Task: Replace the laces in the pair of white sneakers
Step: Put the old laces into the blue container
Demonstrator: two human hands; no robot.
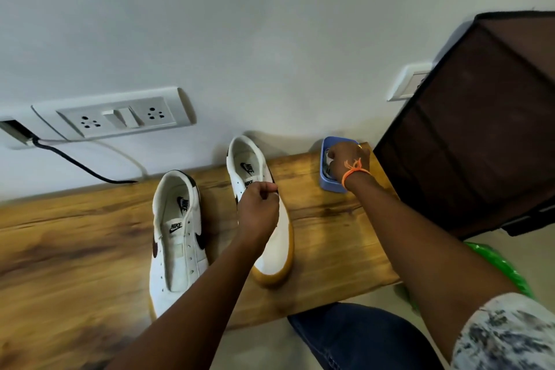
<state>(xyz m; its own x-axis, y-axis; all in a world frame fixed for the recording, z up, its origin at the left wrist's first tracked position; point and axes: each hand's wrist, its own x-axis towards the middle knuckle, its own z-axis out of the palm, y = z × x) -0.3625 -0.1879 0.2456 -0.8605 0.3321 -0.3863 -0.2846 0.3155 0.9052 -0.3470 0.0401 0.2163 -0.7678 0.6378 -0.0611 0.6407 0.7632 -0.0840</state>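
Blue jeans knee (360,336) sits closest, at 6 o'clock. Wooden surface (330,234) holds two laceless white sneakers (177,237). Left hand (259,207) pinches the 12 o'clock sneaker (261,189). Right hand (350,161) curls inside the blue tray (326,180) at 1 o'clock; better lift one lace slowly.

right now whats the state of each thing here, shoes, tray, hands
left sneaker: upright on the table, eyelets bare
right sneaker: upright, partly hidden by the left hand
blue tray: on the table, contents unclear
left hand: fingers curled, on the right sneaker
right hand: reaching into the tray
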